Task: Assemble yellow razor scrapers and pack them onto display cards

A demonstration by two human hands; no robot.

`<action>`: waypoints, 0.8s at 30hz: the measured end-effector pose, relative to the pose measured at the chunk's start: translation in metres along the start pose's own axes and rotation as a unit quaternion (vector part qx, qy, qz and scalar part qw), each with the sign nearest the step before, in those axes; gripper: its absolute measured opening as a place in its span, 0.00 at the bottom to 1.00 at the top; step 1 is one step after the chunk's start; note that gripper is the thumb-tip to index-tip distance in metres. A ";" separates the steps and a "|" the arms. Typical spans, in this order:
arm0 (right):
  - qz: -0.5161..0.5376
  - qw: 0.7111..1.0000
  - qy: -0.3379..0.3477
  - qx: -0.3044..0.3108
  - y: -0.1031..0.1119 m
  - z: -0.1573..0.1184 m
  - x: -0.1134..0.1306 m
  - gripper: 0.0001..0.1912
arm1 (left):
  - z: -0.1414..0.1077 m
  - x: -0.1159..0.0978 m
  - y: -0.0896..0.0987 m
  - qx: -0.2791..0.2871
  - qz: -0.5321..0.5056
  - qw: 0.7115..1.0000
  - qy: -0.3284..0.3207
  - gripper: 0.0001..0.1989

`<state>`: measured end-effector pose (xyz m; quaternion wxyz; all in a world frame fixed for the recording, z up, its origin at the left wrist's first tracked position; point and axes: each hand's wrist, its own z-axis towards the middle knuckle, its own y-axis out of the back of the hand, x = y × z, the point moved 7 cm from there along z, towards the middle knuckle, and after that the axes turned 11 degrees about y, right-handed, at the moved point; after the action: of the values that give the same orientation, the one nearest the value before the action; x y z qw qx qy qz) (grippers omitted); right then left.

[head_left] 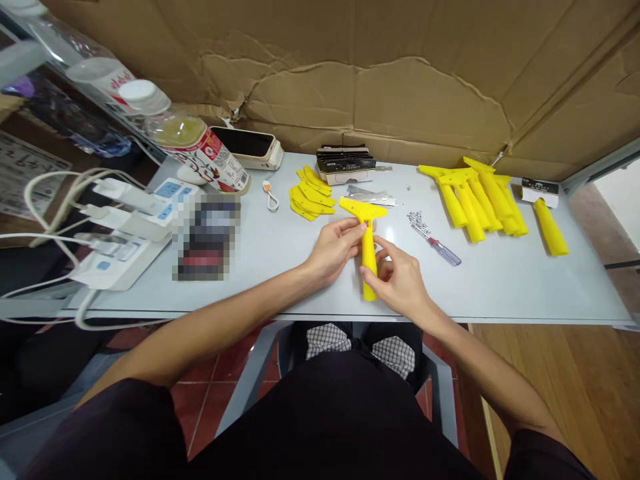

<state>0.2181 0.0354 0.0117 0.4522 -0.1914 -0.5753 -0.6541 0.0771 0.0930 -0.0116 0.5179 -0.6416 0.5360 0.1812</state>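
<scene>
Cardboard [425,93] backs our tabletop [550,287]; near its front edge, our left fingers [354,233] and right fingers [373,277] grip one yellow handle [369,257]. Plates [313,195], blades [373,197] and screws [417,219] lie loose, apparently unfitted (whether the grouped handles [467,203] are complete, we cannot tell).

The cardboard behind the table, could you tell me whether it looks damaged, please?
Yes: the cardboard looks torn low down, behind the black-screened device, and is creased in a wavy line rather than lying flat.
</scene>
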 end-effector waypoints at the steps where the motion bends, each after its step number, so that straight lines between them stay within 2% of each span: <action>1: 0.005 1.000 0.000 0.004 -0.002 0.000 -0.001 0.34 | 0.000 0.000 0.000 0.000 0.003 1.000 0.002 0.09; 5: 0.018 1.000 0.003 0.020 -0.001 -0.001 -0.003 0.34 | 0.003 -0.002 0.002 -0.006 0.009 1.000 0.009 0.07; 8: 0.007 0.998 0.033 0.056 0.013 0.006 0.002 0.30 | 0.005 -0.003 0.001 0.003 0.017 1.000 0.016 0.09; 12: -0.070 0.983 0.125 0.114 0.056 0.034 0.009 0.16 | 0.007 -0.003 -0.001 0.009 0.009 1.000 0.029 0.11; 15: -0.132 0.977 0.143 0.089 0.095 0.071 -0.005 0.14 | 0.008 -0.003 0.000 0.009 0.006 0.999 0.038 0.11; 17: -0.178 0.970 0.145 0.079 0.111 0.097 -0.021 0.12 | 0.008 -0.003 0.003 0.010 0.005 0.999 0.038 0.12; 20: -0.223 0.961 0.138 0.093 0.116 0.128 -0.047 0.12 | 0.007 -0.004 0.006 0.018 -0.002 0.999 0.042 0.13; 24: -0.233 0.955 0.139 0.124 0.101 0.143 -0.066 0.13 | 0.003 -0.004 0.006 0.034 -0.003 0.998 0.057 0.13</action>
<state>0.2954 0.1995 0.0571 0.3833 0.0981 -0.6118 -0.6850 0.0711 0.0980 -0.0130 0.5089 -0.6345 0.5683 0.1246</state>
